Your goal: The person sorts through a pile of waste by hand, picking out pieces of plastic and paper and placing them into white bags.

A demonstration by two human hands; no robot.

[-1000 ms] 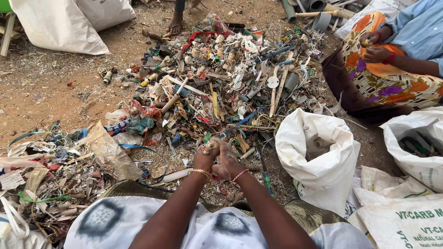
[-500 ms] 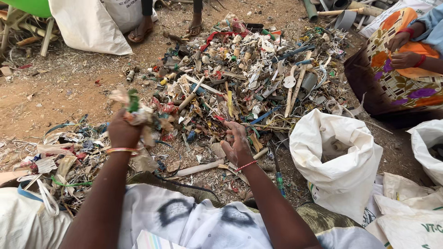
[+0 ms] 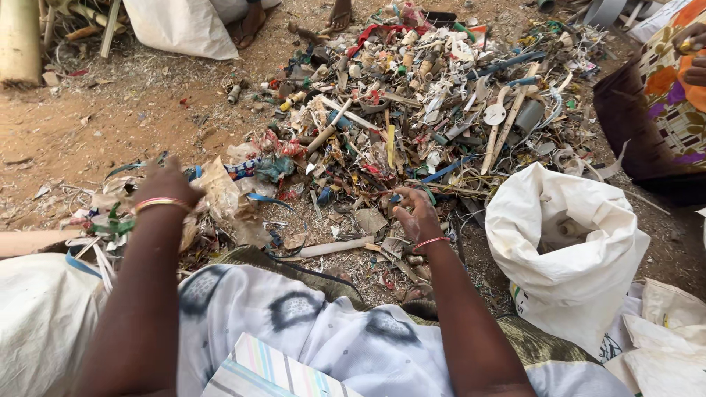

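Two heaps flank the sitter: big mixed scrap pile (image 3: 434,95) ahead, smaller side pile (image 3: 147,213) of wrappers and strips at left. Left hand (image 3: 168,187), raised with a clutch of wrappers half a second ago, now lowered onto that side pile; grip cannot be told. Right hand (image 3: 415,217) open, empty, hovering at scrap edge near pale stick (image 3: 334,247).

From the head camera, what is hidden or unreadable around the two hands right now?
- Left hand: back faces the camera, so any grip is hidden.
- Right hand: fingers curl over the scrap pile; contact unclear.
- White sack: contents shadowed by its rim.
- Seated person: cut off by the right edge.
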